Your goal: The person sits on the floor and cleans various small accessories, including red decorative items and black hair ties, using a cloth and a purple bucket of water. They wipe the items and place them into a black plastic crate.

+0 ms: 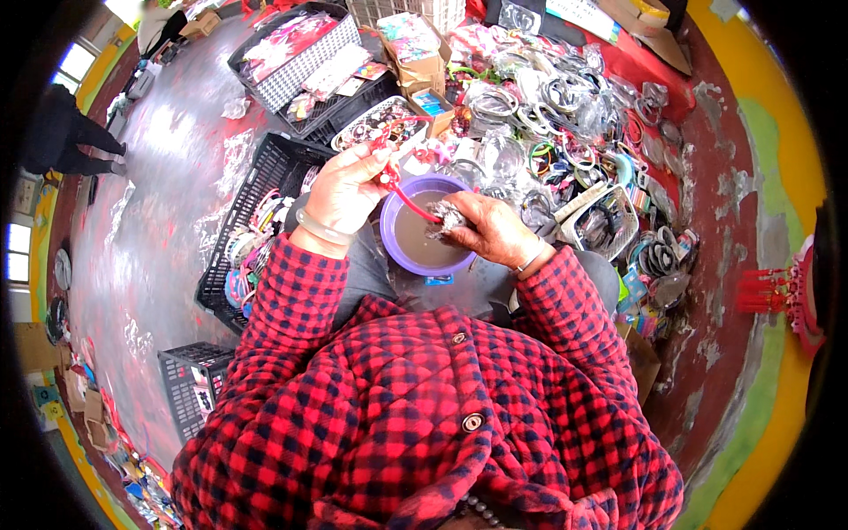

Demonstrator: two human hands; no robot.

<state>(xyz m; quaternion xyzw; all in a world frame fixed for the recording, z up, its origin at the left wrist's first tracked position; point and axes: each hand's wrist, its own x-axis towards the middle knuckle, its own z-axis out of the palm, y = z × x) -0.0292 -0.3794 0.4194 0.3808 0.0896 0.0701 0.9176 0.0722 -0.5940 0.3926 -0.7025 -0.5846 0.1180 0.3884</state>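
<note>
My left hand (346, 193) pinches a red headband (412, 206) near a red ornament on its band. In my right hand (496, 231) is a wet-looking greyish rag (447, 217), pressed around the headband's other end. Both hands are over a purple basin (389, 231) of murky grey-brown water, which stands in front of me between my knees. The headband crosses above the basin's rim. The right fingers and the rag partly hide the end of the band.
Left of the basin, a black crate (231, 208) holds many headbands. Beyond it are a white basket (344, 134) of small accessories and a grey crate (332, 44) of packets. Bagged hair bands (495, 99) pile up ahead and right, around a white basket (629, 231). A person (75, 132) stands far left.
</note>
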